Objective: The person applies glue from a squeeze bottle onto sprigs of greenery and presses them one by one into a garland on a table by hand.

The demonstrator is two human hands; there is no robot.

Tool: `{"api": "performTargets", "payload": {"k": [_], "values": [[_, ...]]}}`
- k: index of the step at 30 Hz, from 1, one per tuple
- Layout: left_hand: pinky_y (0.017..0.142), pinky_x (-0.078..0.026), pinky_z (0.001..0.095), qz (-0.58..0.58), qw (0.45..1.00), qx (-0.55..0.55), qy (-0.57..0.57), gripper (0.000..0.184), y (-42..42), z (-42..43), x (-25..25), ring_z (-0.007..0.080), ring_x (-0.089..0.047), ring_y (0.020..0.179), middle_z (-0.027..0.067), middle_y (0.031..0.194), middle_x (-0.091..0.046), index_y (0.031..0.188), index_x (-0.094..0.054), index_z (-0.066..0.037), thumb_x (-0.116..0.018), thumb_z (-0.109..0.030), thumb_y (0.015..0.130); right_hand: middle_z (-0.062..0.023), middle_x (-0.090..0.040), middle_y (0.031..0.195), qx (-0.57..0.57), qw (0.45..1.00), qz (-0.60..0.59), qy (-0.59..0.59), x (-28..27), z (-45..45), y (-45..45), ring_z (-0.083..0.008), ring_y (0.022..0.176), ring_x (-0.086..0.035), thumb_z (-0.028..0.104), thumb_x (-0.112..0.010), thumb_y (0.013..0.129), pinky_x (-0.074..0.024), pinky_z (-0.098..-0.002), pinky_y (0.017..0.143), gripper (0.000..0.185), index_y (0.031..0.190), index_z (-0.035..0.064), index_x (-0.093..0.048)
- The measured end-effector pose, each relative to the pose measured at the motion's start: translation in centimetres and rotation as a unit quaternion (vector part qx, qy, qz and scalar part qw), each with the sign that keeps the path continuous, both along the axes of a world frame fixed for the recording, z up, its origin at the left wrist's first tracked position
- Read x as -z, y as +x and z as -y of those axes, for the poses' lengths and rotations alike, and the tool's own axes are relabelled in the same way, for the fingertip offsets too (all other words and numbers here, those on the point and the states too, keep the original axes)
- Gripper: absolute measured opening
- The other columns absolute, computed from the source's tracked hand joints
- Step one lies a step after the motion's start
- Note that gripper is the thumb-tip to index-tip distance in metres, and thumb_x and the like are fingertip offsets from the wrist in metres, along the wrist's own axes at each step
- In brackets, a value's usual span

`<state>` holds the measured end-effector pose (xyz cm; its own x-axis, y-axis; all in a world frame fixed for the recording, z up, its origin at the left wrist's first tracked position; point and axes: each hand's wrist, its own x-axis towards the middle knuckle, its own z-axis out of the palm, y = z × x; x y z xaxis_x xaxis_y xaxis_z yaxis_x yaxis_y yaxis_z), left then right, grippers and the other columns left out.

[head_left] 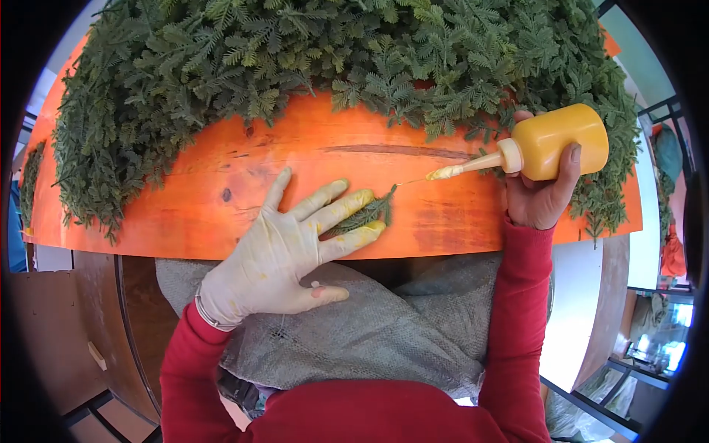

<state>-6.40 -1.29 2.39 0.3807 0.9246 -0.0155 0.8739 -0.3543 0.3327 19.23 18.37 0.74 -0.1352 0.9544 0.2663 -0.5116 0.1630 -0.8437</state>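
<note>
My left hand point(284, 244) wears a pale glove with yellow stains and a torn thumb. It lies on the orange board with its fingers spread. A small green sprig point(362, 215) shows between two of its fingers and pokes out past the fingertips. In my bare right hand point(543, 196) is a yellow squeeze bottle point(557, 140), tilted so its nozzle points left. Yellow paste coats the nozzle tip, and a thin strand runs from it toward the sprig's stem end.
A large heap of green sprigs point(354, 52) covers the back of the orange board point(221, 177) and reaches down both sides. Grey woven cloth point(384, 325) lies over my lap, below the board's front edge. Shelving and a plastic bag point(591, 410) stand at the right.
</note>
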Motion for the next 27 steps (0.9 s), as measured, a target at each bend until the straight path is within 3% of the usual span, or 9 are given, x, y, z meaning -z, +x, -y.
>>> {"api": "performTargets", "payload": {"k": [2, 4, 16, 27], "values": [[0.116, -0.015, 0.0701, -0.003, 1.000, 0.005, -0.006, 0.091, -0.1, -0.1, -0.1, 0.0341, -0.037, 0.144, 0.0050, 0.155, -0.042, 0.145, -0.050, -0.030, -0.084, -0.047, 0.062, -0.0214, -0.063, 0.120, -0.032, 0.999, 0.003, 0.024, 0.6, -0.4, 0.7, -0.0206, 0.090, -0.060, 0.049, -0.053, 0.098, -0.0561, -0.0314, 0.066, 0.058, 0.131, 0.0019, -0.048], [0.116, -0.016, 0.0702, -0.005, 1.000, 0.008, -0.010, 0.090, -0.1, -0.2, -0.2, 0.0341, -0.037, 0.144, 0.0047, 0.155, -0.042, 0.144, -0.050, -0.032, -0.085, -0.047, 0.062, -0.0207, -0.060, 0.123, -0.061, 0.997, -0.001, 0.039, 0.9, -0.7, 1.1, -0.0286, 0.110, -0.064, 0.049, -0.053, 0.099, -0.0601, -0.0355, 0.075, 0.061, 0.136, 0.0015, -0.044], [0.115, -0.019, 0.0693, -0.015, 1.000, -0.001, -0.002, 0.089, 0.2, -0.2, 0.1, 0.0337, -0.037, 0.144, 0.0089, 0.156, -0.040, 0.140, -0.055, -0.033, -0.087, -0.043, 0.057, -0.0190, -0.055, 0.126, -0.135, 0.989, -0.020, 0.059, 1.1, 0.6, -0.1, -0.0342, 0.113, -0.061, 0.049, -0.054, 0.097, -0.0479, -0.0456, 0.100, 0.066, 0.140, 0.0010, -0.041], [0.115, -0.019, 0.0693, -0.013, 1.000, 0.005, 0.002, 0.088, 0.2, -0.1, 0.3, 0.0352, -0.037, 0.144, 0.0100, 0.156, -0.039, 0.138, -0.056, -0.037, -0.088, -0.040, 0.056, -0.0190, -0.051, 0.130, -0.168, 0.980, 0.035, 0.098, 0.8, 1.4, -0.8, -0.0354, 0.114, -0.059, 0.049, -0.055, 0.097, -0.0522, -0.0433, 0.092, 0.066, 0.141, 0.0025, -0.039]]}}
